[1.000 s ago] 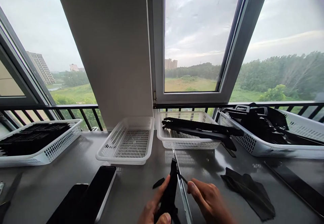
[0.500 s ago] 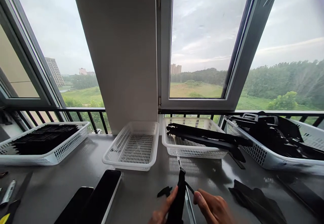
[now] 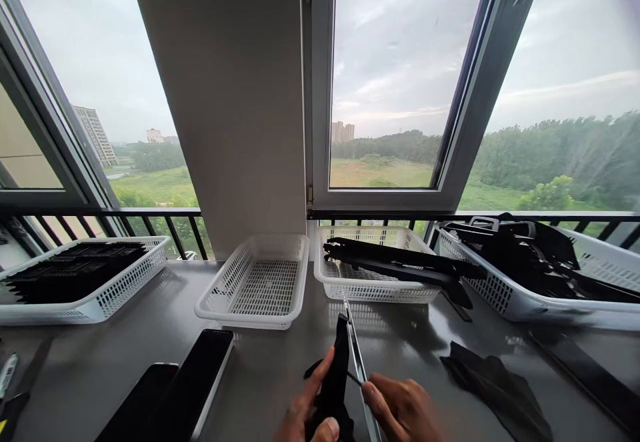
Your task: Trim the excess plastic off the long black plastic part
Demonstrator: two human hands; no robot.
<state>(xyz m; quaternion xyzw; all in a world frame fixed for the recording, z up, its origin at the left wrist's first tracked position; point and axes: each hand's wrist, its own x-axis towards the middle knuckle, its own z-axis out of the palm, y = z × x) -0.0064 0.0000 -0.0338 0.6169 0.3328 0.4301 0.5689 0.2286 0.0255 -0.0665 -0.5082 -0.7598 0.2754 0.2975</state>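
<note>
My left hand (image 3: pixel 305 405) is closed round a long black plastic part (image 3: pixel 336 375), with the thumb across its lower end. The part tilts a little, its narrow end pointing away from me. My right hand (image 3: pixel 400 405) pinches a thin dark stick-like piece (image 3: pixel 355 379), whose far end reaches the part's right side; whether it is a tool or belongs to the part I cannot tell. A thin shiny metal strip (image 3: pixel 356 342) runs lengthwise just right of the black part, partly behind my right fingers. A small black piece (image 3: pixel 313 368) lies left of it, mostly covered by my left hand.
At the back stand white baskets: one with stacked black parts (image 3: pixel 160 255), a bare one (image 3: pixel 300 282), one with long black pieces (image 3: pixel 375 292), one heaped with black parts (image 3: pixel 505 295). Two phone-like slabs (image 3: pixel 200 375), a black cloth (image 3: pixel 495 382) and a knife-like tool (image 3: pixel 30 382) lie on the grey table.
The black part has shifted left and tilted, off the metal strip it overlapped. My left thumb now shows on it. My right hand moved slightly left with the thin piece. The view shifted a little.
</note>
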